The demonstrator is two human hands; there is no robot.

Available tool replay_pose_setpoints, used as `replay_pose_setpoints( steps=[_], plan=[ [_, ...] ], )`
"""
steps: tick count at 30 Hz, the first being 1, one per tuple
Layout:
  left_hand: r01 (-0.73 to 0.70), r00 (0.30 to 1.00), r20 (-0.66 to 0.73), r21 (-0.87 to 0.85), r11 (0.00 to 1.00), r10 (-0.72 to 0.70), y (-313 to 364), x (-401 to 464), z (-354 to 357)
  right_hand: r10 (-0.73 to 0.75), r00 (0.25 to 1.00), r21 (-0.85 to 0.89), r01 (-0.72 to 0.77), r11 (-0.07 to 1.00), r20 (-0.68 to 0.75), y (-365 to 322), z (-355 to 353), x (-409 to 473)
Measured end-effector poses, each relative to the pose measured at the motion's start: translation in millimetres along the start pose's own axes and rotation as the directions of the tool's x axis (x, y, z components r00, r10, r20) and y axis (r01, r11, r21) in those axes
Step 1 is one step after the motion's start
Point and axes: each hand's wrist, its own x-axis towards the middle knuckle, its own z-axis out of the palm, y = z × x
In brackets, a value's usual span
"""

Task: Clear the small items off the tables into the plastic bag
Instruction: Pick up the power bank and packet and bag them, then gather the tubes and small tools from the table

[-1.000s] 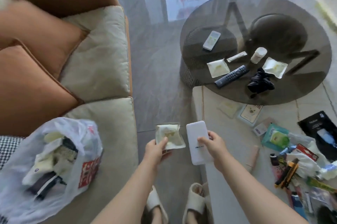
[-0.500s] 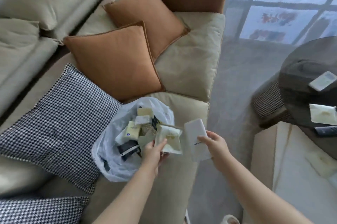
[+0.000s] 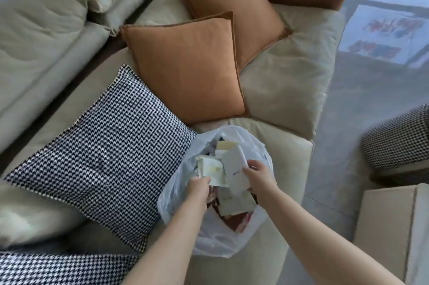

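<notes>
A clear plastic bag [image 3: 176,194] lies open on the beige sofa seat, with several small packets and cards inside. My left hand [image 3: 197,189] pinches a pale sachet [image 3: 212,171] over the bag's mouth. My right hand [image 3: 260,174] grips a white flat power bank [image 3: 234,166], tilted, also over the bag's opening. Both items are above the bag's contents and still in my fingers.
A black-and-white houndstooth cushion [image 3: 111,150] lies just left of the bag, two orange cushions [image 3: 185,64] behind it. A houndstooth stool [image 3: 399,138] stands at the right, and a pale table corner [image 3: 390,222] at the lower right. Grey floor lies between sofa and table.
The view swung from the tables to the sofa. Both hands carried the sachet and the power bank leftwards, and now hold them over the bag's mouth.
</notes>
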Motion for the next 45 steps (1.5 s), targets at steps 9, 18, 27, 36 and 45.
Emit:
replay_pose_setpoints(
  steps=[9,18,27,36,45],
  plan=[
    [-0.082,0.996,0.001,0.204,0.975,0.084,1,1,11,-0.004,1.000,-0.176,0.004,0.984,0.004,8,-9,-7],
    [-0.259,0.949,-0.054,0.430,0.865,0.311,-11,-65,17,-0.185,0.981,-0.353,0.151,0.923,-0.065,13,-75,-45],
    [-0.466,0.875,0.410,0.566,0.680,0.258,-84,-163,121,-0.211,0.957,-0.529,0.076,0.845,-0.199,96,-201,-108],
    [-0.660,0.728,0.674,0.640,0.394,0.124,-185,-251,244,-0.110,0.912,-0.415,-0.070,0.907,-0.395,216,-340,-173],
    [-0.761,0.641,0.766,0.642,0.089,-0.048,-292,-306,323,0.098,0.823,-0.177,-0.234,0.956,-0.560,353,-432,-240]
  ],
)
